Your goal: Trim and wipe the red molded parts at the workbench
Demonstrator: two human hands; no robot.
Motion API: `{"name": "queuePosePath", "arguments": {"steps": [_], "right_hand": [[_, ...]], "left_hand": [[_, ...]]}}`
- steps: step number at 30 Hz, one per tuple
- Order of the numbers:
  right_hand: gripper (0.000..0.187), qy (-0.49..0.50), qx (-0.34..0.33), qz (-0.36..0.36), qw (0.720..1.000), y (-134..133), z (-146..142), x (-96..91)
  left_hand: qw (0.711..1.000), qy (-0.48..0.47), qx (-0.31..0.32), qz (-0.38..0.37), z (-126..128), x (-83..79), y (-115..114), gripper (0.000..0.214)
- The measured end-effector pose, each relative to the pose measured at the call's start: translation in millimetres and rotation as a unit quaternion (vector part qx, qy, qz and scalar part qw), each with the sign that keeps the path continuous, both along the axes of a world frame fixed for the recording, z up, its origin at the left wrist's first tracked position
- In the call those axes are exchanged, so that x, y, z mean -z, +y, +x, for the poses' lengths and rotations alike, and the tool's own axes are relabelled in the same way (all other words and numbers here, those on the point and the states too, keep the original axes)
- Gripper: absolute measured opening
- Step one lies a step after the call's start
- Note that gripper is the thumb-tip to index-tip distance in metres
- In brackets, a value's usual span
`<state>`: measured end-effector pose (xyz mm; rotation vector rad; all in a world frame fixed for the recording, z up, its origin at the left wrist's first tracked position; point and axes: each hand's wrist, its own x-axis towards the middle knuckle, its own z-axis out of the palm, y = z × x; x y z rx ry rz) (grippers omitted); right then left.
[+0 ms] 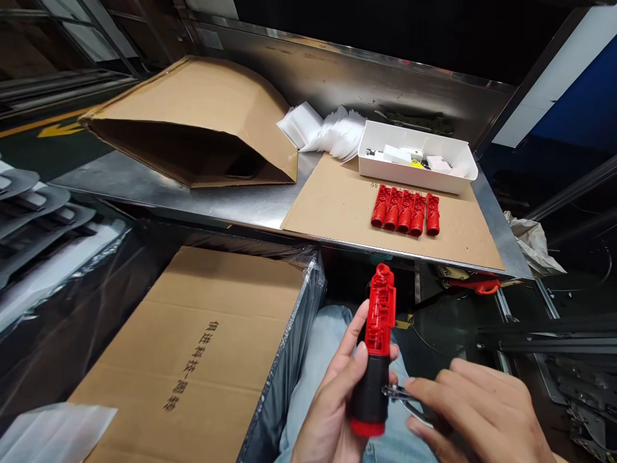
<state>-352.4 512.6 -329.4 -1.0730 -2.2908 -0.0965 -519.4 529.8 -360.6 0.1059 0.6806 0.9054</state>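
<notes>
My left hand point(332, 392) is closed around a red and black plastic housing point(379, 321), held nearly upright above my lap. Its red upper half shows a ribbed, hollow inside, and the lower half is a black sleeve with a red end. Closed on a small pair of metal pliers point(398, 393), my right hand point(482, 411) brings their tip against the right side of the black sleeve. The fingers hide most of the pliers' handles. Several red plastic parts point(405, 211) lie in a row on a flat cardboard sheet point(332, 206) on the bench.
A white tray point(409, 170) with small pieces stands behind the red parts. Stacked white sheets point(332, 128) lie left of it, beside an open carton point(207, 96) on the metal bench point(231, 209). Below left is a plastic-lined bin with cardboard point(202, 308) in it.
</notes>
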Motion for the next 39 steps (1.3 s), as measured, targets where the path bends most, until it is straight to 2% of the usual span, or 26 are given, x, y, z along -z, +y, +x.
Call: {"name": "queuePosePath", "arguments": {"steps": [15, 25, 29, 34, 39], "right_hand": [[0.026, -0.008, 0.021, 0.017, 1.0, 2, -6, -1.3], [0.028, -0.01, 0.026, 0.005, 1.0, 0, -7, -2.1], [0.027, -0.013, 0.028, -0.011, 0.999, 1, -8, -4.1], [0.028, -0.007, 0.024, 0.004, 1.0, 0, -9, 0.4], [0.023, 0.011, 0.007, -0.016, 1.0, -3, -3, 3.8]], "left_hand": [[1.0, 0.006, -0.004, -0.002, 2, -1.0, -1, 0.052], [1.0, -0.004, -0.006, -0.014, 1, 8.9, 3, 0.063], [1.0, 0.001, -0.006, -0.014, 1, 6.9, 3, 0.06], [1.0, 0.02, -0.008, 0.005, 3, 3.1, 1, 0.057], [1.0, 0.009, 0.001, -0.013, 3, 2.4, 1, 0.059]]}}
